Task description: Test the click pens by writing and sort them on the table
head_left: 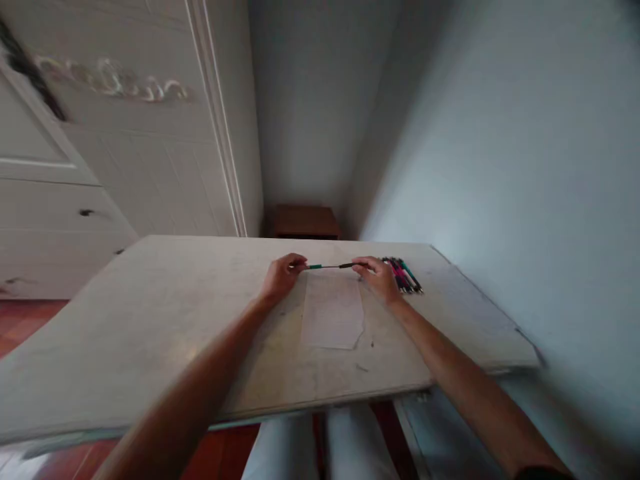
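Right, nearest first: pale trouser legs (287, 447), blurred, cut off by the bottom of the view. Up along two bare forearms (220, 373), both cropped low down, a black band (543, 472) barely peeking in at the right one. Now across a broad, scuffed, whitish tabletop (175, 300) to a pale rectangular sheet of paper (333, 313), lower right corner torn or folded, any markings too faint to read. And at the paper's far end, the action: a slender pen-like object (330, 267), teal at one end, thin and dark in the middle, black at the other, stretched between both hands. Left hand (281, 277) nearly closed, fingertips pinched on the teal end, object running out to its right. Right hand (379, 277) likewise curled, pinching the black end, object running out to its left. Outer ends mostly covered by fingers; one piece or several, hard to tell. Just right of the right hand, a bunch of slim black, pink and teal pens (407, 277), part-hidden, too tightly packed to count. Farther back, a brown wooden box-shaped piece of furniture (306, 220), lower part blocked by the tabletop; white panelled cabinetry (165, 180) to the left; a plain blue-grey wall (500, 167) to the right.
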`<act>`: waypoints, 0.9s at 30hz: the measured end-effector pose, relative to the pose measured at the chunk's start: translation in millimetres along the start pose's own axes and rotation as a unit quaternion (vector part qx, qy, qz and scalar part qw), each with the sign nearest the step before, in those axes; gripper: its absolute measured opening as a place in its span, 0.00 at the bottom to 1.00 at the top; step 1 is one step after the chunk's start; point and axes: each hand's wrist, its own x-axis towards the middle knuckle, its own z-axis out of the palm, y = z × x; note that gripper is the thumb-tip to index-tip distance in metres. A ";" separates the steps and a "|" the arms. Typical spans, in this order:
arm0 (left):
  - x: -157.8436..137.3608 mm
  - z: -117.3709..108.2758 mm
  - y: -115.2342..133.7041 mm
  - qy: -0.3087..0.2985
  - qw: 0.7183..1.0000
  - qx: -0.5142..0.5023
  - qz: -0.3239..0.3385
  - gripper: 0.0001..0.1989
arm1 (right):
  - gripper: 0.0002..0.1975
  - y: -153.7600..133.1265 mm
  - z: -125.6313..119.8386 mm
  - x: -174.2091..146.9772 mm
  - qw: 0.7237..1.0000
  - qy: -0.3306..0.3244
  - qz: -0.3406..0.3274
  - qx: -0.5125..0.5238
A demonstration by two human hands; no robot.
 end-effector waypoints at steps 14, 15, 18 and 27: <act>-9.7 11.3 8.3 -0.039 0.998 -0.011 0.040 0.06 | 0.11 -17.5 9.2 -6.0 0.997 -0.034 0.030 0.058; -10.0 11.7 8.7 -0.037 0.998 -0.015 0.042 0.06 | 0.11 -18.1 9.3 -6.1 0.997 -0.033 0.033 0.062; -10.2 12.3 9.5 -0.029 0.998 -0.037 0.039 0.06 | 0.12 -17.8 8.9 -6.1 0.996 -0.033 0.043 0.076; -10.1 13.0 10.8 -0.020 0.996 -0.081 0.018 0.09 | 0.12 -20.3 8.0 -7.8 0.996 -0.032 0.027 0.075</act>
